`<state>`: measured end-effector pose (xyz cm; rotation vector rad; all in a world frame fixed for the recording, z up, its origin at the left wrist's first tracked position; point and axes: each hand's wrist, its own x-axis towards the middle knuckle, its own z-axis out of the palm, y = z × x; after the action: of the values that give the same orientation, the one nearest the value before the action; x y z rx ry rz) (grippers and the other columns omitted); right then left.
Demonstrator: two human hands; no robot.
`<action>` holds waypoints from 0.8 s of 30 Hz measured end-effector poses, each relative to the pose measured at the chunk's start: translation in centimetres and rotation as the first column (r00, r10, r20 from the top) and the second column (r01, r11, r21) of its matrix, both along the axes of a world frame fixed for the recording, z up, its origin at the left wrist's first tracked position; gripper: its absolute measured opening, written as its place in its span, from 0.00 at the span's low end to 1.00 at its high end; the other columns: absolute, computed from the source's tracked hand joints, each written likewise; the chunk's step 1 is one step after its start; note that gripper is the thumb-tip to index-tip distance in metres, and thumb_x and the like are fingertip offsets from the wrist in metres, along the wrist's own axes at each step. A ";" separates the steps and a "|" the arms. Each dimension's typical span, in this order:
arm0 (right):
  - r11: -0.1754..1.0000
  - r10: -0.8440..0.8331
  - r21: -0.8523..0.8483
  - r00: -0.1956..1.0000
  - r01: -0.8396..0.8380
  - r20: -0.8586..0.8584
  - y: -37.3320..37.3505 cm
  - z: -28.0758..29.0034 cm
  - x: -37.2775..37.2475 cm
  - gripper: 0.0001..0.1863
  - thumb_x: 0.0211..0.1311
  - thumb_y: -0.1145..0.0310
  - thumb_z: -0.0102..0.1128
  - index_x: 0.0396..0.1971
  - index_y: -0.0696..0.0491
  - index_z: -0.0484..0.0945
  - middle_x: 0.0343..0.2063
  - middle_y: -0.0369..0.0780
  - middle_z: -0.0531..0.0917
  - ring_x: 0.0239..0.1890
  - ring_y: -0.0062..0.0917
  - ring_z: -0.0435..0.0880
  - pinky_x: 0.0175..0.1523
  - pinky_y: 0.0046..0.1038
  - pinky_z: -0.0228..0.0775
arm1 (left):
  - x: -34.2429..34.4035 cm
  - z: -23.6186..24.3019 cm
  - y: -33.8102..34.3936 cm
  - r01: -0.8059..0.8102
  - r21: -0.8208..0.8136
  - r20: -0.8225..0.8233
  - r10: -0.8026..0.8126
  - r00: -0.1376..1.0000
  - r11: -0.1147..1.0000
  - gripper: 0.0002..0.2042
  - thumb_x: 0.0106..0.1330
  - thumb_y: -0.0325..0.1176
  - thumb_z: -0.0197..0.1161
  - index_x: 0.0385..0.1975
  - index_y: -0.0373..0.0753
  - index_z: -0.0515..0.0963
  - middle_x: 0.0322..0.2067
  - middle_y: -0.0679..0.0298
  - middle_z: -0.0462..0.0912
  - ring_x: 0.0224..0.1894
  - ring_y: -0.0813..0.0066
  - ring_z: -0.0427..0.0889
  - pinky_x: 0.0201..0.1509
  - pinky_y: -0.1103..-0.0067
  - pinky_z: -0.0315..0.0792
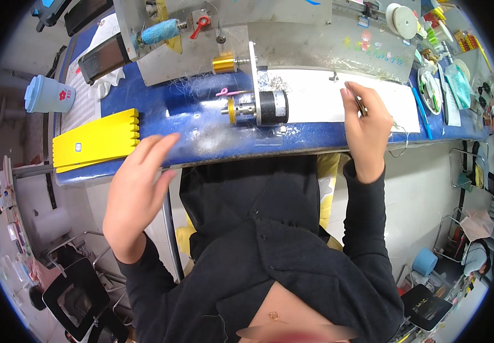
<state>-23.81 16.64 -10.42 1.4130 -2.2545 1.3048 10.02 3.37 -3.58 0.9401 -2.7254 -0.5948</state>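
Fingers of the right hand pinch a slim dark metal tool between them; the left hand, spread and empty, hovers near a yellow notched slab.

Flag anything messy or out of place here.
Yes: fine strands lie tangled beside the gold spool; dark specks mar the white sheet beyond the black cylinder; a thin loop dangles over the blue bench's front edge. Probably uncleared scrap.
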 end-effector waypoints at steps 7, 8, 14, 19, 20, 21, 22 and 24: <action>0.911 -0.213 0.301 0.948 0.281 -0.238 -4.6 -1.6 -1.5 0.14 0.64 0.61 0.65 0.30 0.58 0.79 0.31 0.49 0.85 0.31 0.49 0.86 0.35 0.43 0.79 | -4.0 1.5 -1.5 -0.272 -0.216 -0.206 0.229 0.951 0.938 0.09 0.64 0.23 0.68 0.44 0.33 0.82 0.29 0.63 0.81 0.24 0.80 0.73 0.28 0.84 0.66; 0.909 -0.211 0.307 0.946 0.283 -0.246 -4.8 -1.7 -1.5 0.13 0.64 0.62 0.65 0.30 0.58 0.78 0.31 0.49 0.85 0.31 0.49 0.86 0.35 0.43 0.79 | -4.2 1.3 -1.5 -0.328 -0.117 -0.277 0.287 0.917 0.937 0.04 0.66 0.25 0.68 0.35 0.31 0.81 0.23 0.68 0.78 0.22 0.87 0.69 0.27 0.87 0.62; 0.921 -0.172 0.316 0.966 0.227 -0.194 -4.5 -2.0 -1.6 0.09 0.59 0.70 0.66 0.34 0.58 0.76 0.36 0.49 0.83 0.35 0.48 0.85 0.38 0.42 0.78 | -5.2 -0.1 -0.9 -0.139 0.338 -0.452 0.290 0.843 0.931 0.05 0.63 0.23 0.70 0.32 0.31 0.80 0.25 0.70 0.77 0.23 0.90 0.69 0.26 0.89 0.60; 0.966 -0.072 0.243 0.995 0.087 -0.067 -3.8 -2.3 -1.6 0.08 0.57 0.76 0.63 0.37 0.57 0.78 0.35 0.47 0.82 0.34 0.46 0.83 0.40 0.40 0.77 | -7.1 -1.8 -1.1 -0.010 0.407 -0.538 0.249 0.806 0.913 0.05 0.64 0.22 0.69 0.35 0.31 0.80 0.30 0.67 0.81 0.29 0.86 0.77 0.33 0.87 0.71; 0.973 -0.052 0.224 0.997 0.061 -0.050 -3.7 -2.1 -1.4 0.08 0.56 0.77 0.63 0.37 0.57 0.78 0.35 0.47 0.82 0.33 0.44 0.83 0.39 0.38 0.77 | -7.3 -2.0 -0.8 0.034 0.515 -0.528 0.285 0.800 0.857 0.05 0.65 0.22 0.68 0.36 0.31 0.79 0.31 0.66 0.82 0.31 0.85 0.79 0.36 0.86 0.73; 0.978 -0.033 0.204 0.999 0.040 -0.033 -3.6 -1.9 -1.0 0.08 0.55 0.78 0.64 0.37 0.57 0.79 0.35 0.46 0.82 0.32 0.41 0.83 0.39 0.36 0.77 | -7.5 -2.1 -0.6 0.069 0.608 -0.506 0.319 0.802 0.791 0.05 0.67 0.23 0.67 0.38 0.31 0.80 0.33 0.67 0.82 0.33 0.86 0.79 0.37 0.86 0.73; 0.975 -0.049 0.217 0.999 0.047 0.003 -3.6 -1.5 -0.5 0.09 0.55 0.79 0.64 0.37 0.57 0.79 0.35 0.46 0.82 0.31 0.39 0.83 0.39 0.34 0.77 | -7.7 -2.3 -0.4 0.107 0.674 -0.492 0.335 0.804 0.731 0.06 0.68 0.23 0.66 0.41 0.31 0.79 0.34 0.67 0.81 0.33 0.86 0.79 0.37 0.87 0.74; 0.993 0.036 0.108 0.998 -0.042 0.055 -3.2 -0.3 1.0 0.09 0.53 0.80 0.66 0.35 0.58 0.80 0.34 0.44 0.83 0.30 0.33 0.83 0.37 0.30 0.76 | -8.2 -2.5 0.1 0.179 0.798 -0.455 0.382 0.804 0.575 0.09 0.70 0.23 0.64 0.47 0.31 0.77 0.36 0.64 0.83 0.35 0.83 0.82 0.40 0.85 0.78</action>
<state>-22.78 13.41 -10.76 1.4819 -2.3781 1.2623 1.87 3.42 -6.10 0.8365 -1.7196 -1.8681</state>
